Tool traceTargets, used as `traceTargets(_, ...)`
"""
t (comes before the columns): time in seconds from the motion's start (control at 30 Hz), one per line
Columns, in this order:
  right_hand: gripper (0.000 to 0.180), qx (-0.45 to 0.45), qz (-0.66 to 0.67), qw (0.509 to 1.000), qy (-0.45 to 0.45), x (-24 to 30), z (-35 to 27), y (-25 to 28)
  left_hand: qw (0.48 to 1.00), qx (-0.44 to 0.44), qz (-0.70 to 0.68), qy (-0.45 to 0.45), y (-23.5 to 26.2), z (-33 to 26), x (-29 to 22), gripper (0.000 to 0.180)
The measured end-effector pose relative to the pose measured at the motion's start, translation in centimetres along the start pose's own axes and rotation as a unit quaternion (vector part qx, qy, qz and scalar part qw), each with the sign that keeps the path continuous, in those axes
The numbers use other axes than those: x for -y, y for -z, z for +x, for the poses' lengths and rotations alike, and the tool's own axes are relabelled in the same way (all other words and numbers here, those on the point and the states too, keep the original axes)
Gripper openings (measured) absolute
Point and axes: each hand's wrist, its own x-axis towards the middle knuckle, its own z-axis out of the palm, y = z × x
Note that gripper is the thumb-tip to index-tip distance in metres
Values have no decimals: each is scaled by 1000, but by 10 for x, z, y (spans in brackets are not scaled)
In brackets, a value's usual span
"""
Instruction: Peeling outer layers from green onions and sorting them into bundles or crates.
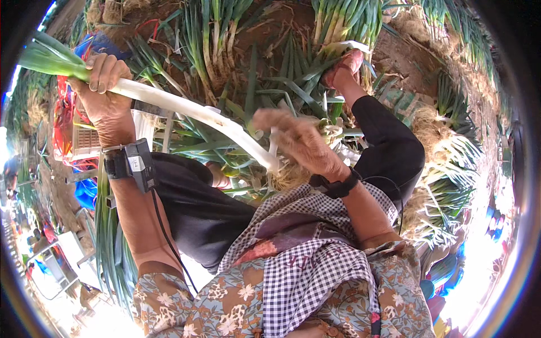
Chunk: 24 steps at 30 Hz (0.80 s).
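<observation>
My left hand [105,90], raised at the upper left, is closed round a long green onion [183,107]. Its green leaves stick out past my fist to the left. The thick white stalk slants down to the right, and its root end lies near the middle of the view. Close by that end is my right hand [298,138], smeared by motion. Its fingers are too blurred to show whether they hold anything. Below it, a tuft of pale stringy roots [290,173] shows above my checked apron [315,281].
Loose leaves and peelings [304,90] litter the ground between my legs. Bundles of green onions [211,42] lie ahead, and more with bushy roots [434,135] are at the right. A red plastic bag [63,121] and a pale crate [87,138] stand at the left.
</observation>
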Motion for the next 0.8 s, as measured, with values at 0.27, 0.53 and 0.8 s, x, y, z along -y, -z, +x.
traceTargets(0.27,42,91,-17,990,-107,43,-20,-10,997,-58,-28,30,-1,3,-8,34)
traceTargets(0.53,35,10,-80,997,1,50,-63,-4,990,-135,-31,13,22,-4,-28,34)
traceTargets(0.8,20,5,-469,859,-207,10,-102,93,944,-228,131,-201,33,-23,-73,60)
